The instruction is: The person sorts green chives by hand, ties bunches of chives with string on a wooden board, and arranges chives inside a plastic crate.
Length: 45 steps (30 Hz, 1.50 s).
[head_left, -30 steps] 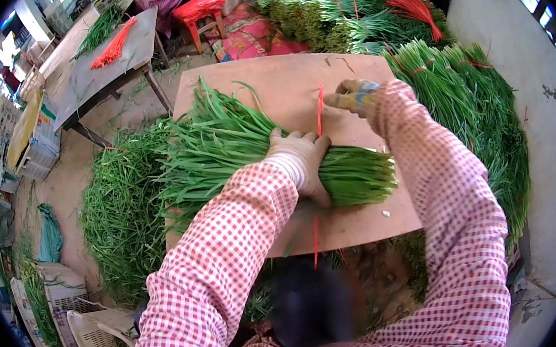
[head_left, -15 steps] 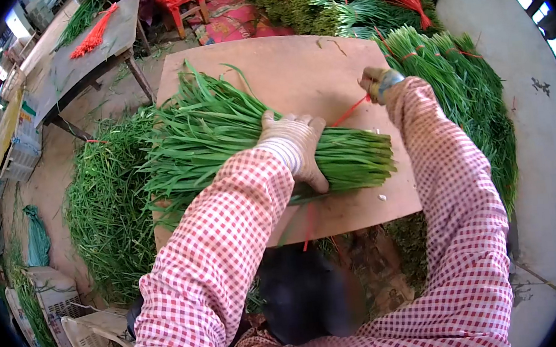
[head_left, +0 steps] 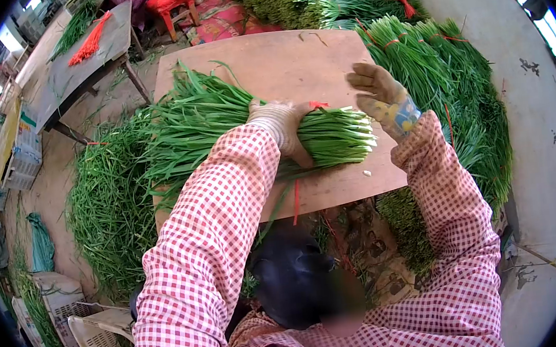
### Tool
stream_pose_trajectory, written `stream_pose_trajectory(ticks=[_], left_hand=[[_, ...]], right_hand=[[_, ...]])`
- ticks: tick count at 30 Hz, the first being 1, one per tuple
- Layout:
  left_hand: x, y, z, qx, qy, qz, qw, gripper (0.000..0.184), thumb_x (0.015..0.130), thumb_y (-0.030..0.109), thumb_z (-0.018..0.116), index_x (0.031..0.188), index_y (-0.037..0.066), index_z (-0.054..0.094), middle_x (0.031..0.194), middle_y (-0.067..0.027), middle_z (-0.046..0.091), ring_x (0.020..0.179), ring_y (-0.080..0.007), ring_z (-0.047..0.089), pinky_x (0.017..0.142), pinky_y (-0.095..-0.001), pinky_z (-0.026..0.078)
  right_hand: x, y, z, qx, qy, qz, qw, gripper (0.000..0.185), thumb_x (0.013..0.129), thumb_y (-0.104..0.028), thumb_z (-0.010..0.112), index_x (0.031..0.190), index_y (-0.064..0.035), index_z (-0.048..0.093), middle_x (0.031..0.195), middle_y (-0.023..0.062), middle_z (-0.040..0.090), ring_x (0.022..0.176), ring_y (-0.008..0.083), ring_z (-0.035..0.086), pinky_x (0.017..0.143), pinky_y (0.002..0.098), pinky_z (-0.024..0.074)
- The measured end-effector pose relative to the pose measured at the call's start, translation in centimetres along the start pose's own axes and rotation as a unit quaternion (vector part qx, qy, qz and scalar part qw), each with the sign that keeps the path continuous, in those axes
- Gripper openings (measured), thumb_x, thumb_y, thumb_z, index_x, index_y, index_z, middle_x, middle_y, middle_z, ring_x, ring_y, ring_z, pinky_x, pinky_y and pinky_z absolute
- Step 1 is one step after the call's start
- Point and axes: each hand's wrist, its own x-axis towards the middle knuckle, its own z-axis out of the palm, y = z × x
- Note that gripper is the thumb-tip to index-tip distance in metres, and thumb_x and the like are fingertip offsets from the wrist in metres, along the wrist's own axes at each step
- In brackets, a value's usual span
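A thick bunch of garlic chives lies across the board table, leaves to the left and pale stem ends to the right. My left hand, in a light striped glove, presses over the bunch with its fingers wrapped round it. Just right of that hand, a bit of red tie shows at the bunch's upper side. My right hand, in a worn yellowish glove, is held above the stem ends, empty, its fingers stretched out and apart from the bunch. Another red strip hangs over the table's near edge.
The board table is under the bunch. To the left is a heap of loose greens; to the right are tied bunches. A dark side table bears red ties. A red-covered stool stands behind.
My right hand has let go of the red strip it held and opened its fingers. The bunch has turned, so its pale cut ends show more. My left hand has shifted slightly left with it.
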Motion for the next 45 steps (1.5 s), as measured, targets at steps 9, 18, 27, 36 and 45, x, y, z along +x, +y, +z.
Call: stream_pose_trajectory(ticks=[9,18,27,36,45], left_hand=[[0.2,0.3,0.0,0.003,-0.002,-0.019,1.000,0.098,0.042,0.052,0.087,0.129,0.020,0.053,0.120,-0.0089,0.062,0.116,-0.0287,0.056,0.101,-0.0519,0.033],[0.0,0.1,-0.3,-0.001,-0.008,-0.004,1.000,0.097,0.044,0.053,0.086,0.127,0.013,0.056,0.119,-0.0110,0.064,0.115,-0.0297,0.057,0.103,-0.0490,0.033],[0.1,-0.3,0.4,0.002,0.016,0.006,1.000,0.101,0.046,0.054,0.087,0.131,0.012,0.053,0.117,-0.0116,0.065,0.115,-0.0301,0.058,0.100,-0.0481,0.036],[-0.1,-0.5,0.3,-0.025,0.007,0.012,1.000,0.101,0.046,0.054,0.087,0.131,0.012,0.052,0.119,-0.0094,0.064,0.116,-0.0299,0.058,0.103,-0.0491,0.032],[0.1,-1.1,0.5,-0.053,-0.004,0.000,0.999,0.112,0.046,0.052,0.088,0.142,0.019,0.041,0.134,-0.0105,0.055,0.128,-0.0297,0.048,0.109,-0.0585,0.021]], right_hand=[[-0.3,4.3,5.4,-0.261,0.038,-0.194,0.945,0.022,0.090,-0.022,0.065,0.098,-0.0011,0.066,0.099,0.0116,0.068,0.091,0.0238,0.066,0.079,0.0366,0.0531],[-10.0,0.9,-2.0,0.227,0.016,0.212,0.950,0.042,0.091,-0.037,0.062,0.119,-0.0060,0.058,0.094,0.0105,0.065,0.092,0.0224,0.063,0.083,0.0340,0.0514],[-12.4,1.0,10.2,-0.299,-0.210,-0.092,0.926,0.036,0.085,-0.023,0.065,0.120,-0.0152,0.060,0.106,0.0157,0.061,0.096,0.0346,0.061,0.086,0.0436,0.0510],[-10.9,4.8,13.2,-0.221,-0.132,-0.147,0.955,0.017,0.082,-0.013,0.066,0.099,-0.0114,0.068,0.103,0.0113,0.064,0.091,0.0317,0.064,0.078,0.0398,0.0527],[-17.7,2.9,15.5,-0.072,-0.063,-0.118,0.989,0.017,0.079,0.003,0.064,0.095,-0.0030,0.065,0.089,0.0136,0.063,0.078,0.0291,0.063,0.066,0.0358,0.0522]])
